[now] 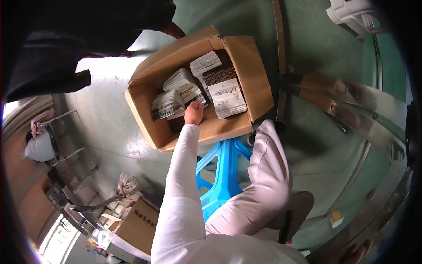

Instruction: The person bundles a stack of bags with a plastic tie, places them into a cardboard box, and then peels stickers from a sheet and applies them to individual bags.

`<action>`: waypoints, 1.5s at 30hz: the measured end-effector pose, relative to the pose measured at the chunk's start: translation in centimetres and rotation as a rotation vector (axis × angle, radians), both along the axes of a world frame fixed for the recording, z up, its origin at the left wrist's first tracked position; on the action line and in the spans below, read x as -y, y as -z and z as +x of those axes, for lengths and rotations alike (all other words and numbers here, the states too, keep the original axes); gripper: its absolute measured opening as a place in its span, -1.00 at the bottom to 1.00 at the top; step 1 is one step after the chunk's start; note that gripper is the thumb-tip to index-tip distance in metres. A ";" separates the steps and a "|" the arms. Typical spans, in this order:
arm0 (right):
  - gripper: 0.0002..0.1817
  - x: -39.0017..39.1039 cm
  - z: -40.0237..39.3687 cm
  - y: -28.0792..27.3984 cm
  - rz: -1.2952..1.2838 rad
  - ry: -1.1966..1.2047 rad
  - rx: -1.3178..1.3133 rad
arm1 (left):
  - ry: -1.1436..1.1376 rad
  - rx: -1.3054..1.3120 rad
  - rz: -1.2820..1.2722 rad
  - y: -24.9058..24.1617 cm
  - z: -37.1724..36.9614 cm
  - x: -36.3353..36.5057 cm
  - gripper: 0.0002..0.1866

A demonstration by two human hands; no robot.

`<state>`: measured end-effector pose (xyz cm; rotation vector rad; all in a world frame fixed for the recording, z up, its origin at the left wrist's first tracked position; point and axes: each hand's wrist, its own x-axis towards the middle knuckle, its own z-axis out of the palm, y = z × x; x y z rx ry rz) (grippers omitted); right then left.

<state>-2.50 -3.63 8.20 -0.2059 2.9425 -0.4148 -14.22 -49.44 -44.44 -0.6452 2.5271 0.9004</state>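
Observation:
My left hand reaches over the near side of an open cardboard box. Its fingers are curled beside a dark packet with a white label band; whatever they may hold is hidden. Stacks of flat packets lie inside: a fanned silvery stack at the left, white ones at the back, and a dark-patterned stack with a printed white band at the right. At the bottom right edge, a dim, finger-like shape may be my right hand; its fingers are unclear.
A blue plastic stool stands under the box's near side, beside my bent leg. Dark clothing of another person fills the upper left. Another carton is at lower left, a white plastic chair at upper right, and metal framework at right.

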 end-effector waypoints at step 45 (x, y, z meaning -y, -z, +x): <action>-0.50 3.8 -3.4 0.4 0.633 -0.028 -0.028 | -0.524 -0.197 0.306 21.7 -8.0 0.3 -0.46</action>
